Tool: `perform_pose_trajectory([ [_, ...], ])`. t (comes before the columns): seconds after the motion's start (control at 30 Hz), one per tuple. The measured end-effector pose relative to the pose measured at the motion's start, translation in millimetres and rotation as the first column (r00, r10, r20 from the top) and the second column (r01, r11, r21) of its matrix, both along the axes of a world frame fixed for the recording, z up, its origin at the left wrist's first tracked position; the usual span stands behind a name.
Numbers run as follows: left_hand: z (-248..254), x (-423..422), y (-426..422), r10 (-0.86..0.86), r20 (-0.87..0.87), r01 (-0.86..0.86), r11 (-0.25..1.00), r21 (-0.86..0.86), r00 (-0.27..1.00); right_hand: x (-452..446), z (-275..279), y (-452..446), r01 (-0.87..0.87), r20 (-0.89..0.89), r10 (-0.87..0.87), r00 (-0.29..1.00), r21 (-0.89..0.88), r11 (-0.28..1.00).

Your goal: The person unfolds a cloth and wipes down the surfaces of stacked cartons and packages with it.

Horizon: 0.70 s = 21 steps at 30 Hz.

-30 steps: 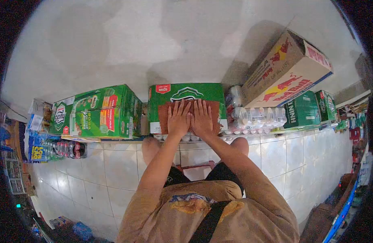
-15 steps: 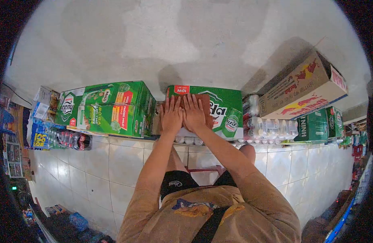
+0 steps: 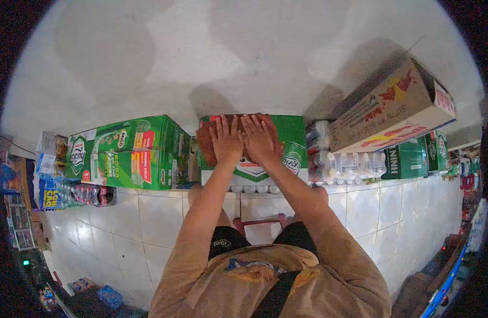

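Note:
A brown cloth [image 3: 204, 143] lies rumpled across the top of a green-and-white carton [image 3: 297, 124]. My left hand [image 3: 226, 142] presses flat on it, fingers stretched toward the wall. Right beside it, my right hand [image 3: 258, 142] also rests flat on the cloth, fingers spread slightly. The two hands nearly touch at the thumbs. Much of the carton's printed logo is hidden under cloth and hands. Tops of several cans [image 3: 254, 188] show along the carton's near side.
Left of the carton stands a green Milo carton [image 3: 130, 143], with dark bottles [image 3: 95, 194] farther left. A Red Bull box [image 3: 395, 108] leans at the right above wrapped bottles [image 3: 350, 165]. A red stool [image 3: 260, 222] is below me on the tiled floor [image 3: 122, 212].
Both hands and the cloth have slid rightward and toward the wall across the carton top. More of the logo is covered. The whole view has shifted slightly.

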State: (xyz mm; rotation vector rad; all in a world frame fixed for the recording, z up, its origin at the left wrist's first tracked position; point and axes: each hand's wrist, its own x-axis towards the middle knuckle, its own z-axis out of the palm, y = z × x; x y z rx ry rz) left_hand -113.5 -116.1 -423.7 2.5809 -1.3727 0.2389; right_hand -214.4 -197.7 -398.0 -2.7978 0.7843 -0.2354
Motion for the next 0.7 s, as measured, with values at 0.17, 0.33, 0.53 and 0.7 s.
perform_pose_trajectory([
  [0.17,9,-73,-51,-0.108,-0.113,0.102,0.993,-0.056,0.988,-76,-10,-43,0.126,-0.04,-0.127,0.991,-0.037,0.991],
  [0.33,6,-119,-64,-0.308,-0.079,0.294,0.944,-0.152,0.948,-134,-9,-41,0.253,-0.1,-0.258,0.961,-0.055,0.966],
  [0.53,12,-127,2,-0.358,-0.138,0.348,0.933,-0.091,0.923,-149,-16,16,0.203,-0.086,-0.213,0.973,-0.114,0.973],
  [0.7,14,-96,67,-0.263,-0.175,0.254,0.965,-0.073,0.949,-106,-1,66,0.095,-0.082,-0.097,0.992,-0.025,0.995],
])
